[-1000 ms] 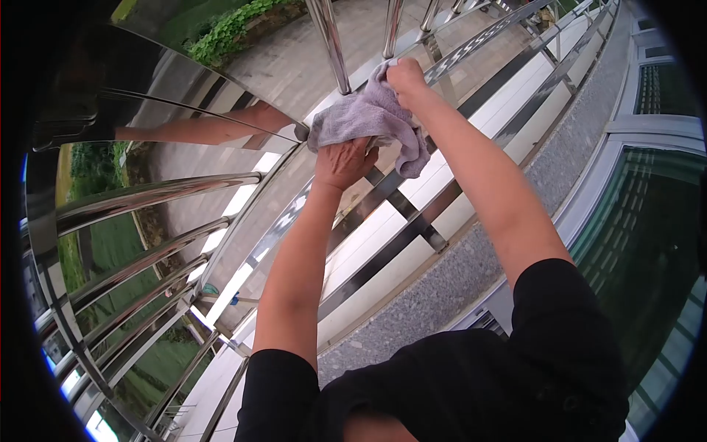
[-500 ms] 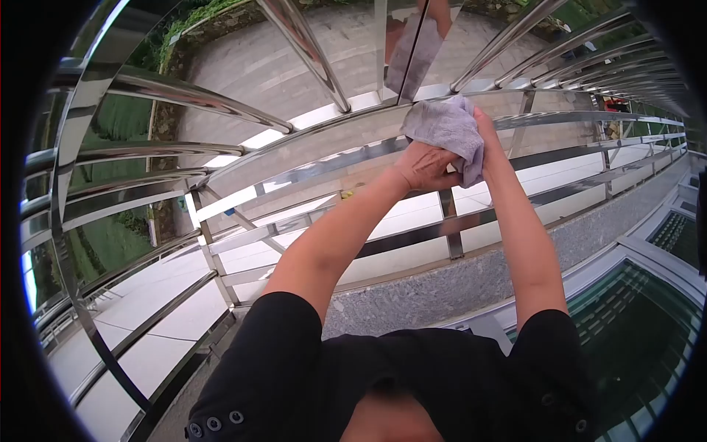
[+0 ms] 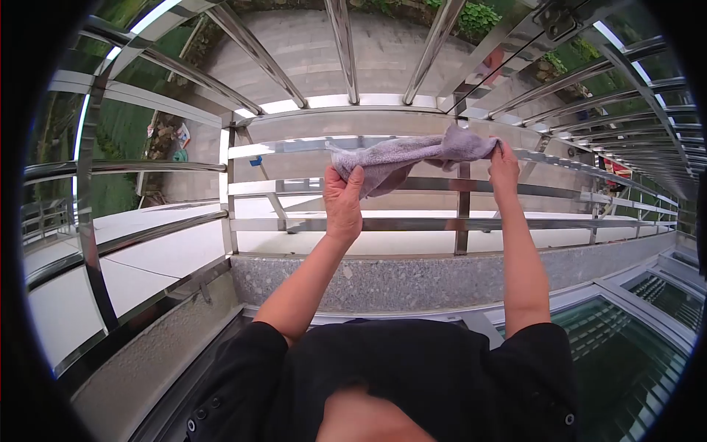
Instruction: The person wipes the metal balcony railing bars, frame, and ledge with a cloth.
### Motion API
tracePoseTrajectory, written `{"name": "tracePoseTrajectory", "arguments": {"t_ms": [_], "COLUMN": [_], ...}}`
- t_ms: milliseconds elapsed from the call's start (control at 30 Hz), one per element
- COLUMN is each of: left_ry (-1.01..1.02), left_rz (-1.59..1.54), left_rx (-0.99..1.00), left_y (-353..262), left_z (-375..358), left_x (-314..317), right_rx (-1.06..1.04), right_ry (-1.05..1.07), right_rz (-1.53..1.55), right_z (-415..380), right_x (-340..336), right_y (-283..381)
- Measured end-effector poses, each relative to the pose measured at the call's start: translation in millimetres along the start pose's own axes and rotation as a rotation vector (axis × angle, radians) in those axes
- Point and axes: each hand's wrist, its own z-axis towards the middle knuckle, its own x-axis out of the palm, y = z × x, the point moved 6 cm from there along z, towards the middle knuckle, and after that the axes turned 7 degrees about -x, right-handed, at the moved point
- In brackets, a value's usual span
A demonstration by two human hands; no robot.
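A purple cloth (image 3: 405,156) is stretched sideways between both hands, in front of the shiny metal railing (image 3: 412,225). My left hand (image 3: 343,200) is closed on its left end, the thumb pointing up against the fabric. My right hand (image 3: 504,173) pinches the other end, close to the railing's post. The cloth sags in loose folds between the two grips, with a bunched peak toward the right. It overlaps the upper horizontal rails in this view.
Metal bars (image 3: 342,51) rise beyond the cloth, with paved ground (image 3: 294,40) far below. A speckled stone ledge (image 3: 398,283) runs beneath the railing. Glass window panels (image 3: 626,353) lie at the lower right, and railings (image 3: 92,243) enclose the left side.
The cloth was bunched in both hands against the railing near the post. Now the hands are apart, my left hand further left and lower, and the cloth is spread between them. The view has shifted left.
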Motion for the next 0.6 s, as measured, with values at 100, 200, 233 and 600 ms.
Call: {"name": "tracePoseTrajectory", "arguments": {"t_ms": [100, 200, 233, 600], "left_ry": [0.071, 0.164, 0.195, 0.356], "left_rz": [0.034, 0.048, 0.042, 0.430], "left_rx": [0.031, -0.035, -0.046, 0.034], "left_y": [-4.6, -2.9, -4.6, 33.7], "left_z": [-10.9, -32.2, -40.8, -34.3], "left_x": [-4.1, 11.9, 23.1, 22.5], "right_rx": [0.268, 0.650, 0.617, -0.176], "right_ry": [0.148, 0.039, -0.041, -0.094], "right_rz": [0.185, 0.950, 1.083, 1.141], "right_z": [-14.6, -55.4, -63.7, -6.6], "right_x": [20.7, 61.7, 72.4, 125.3], "right_y": [5.4, 6.7, 10.5, 130.4]}}
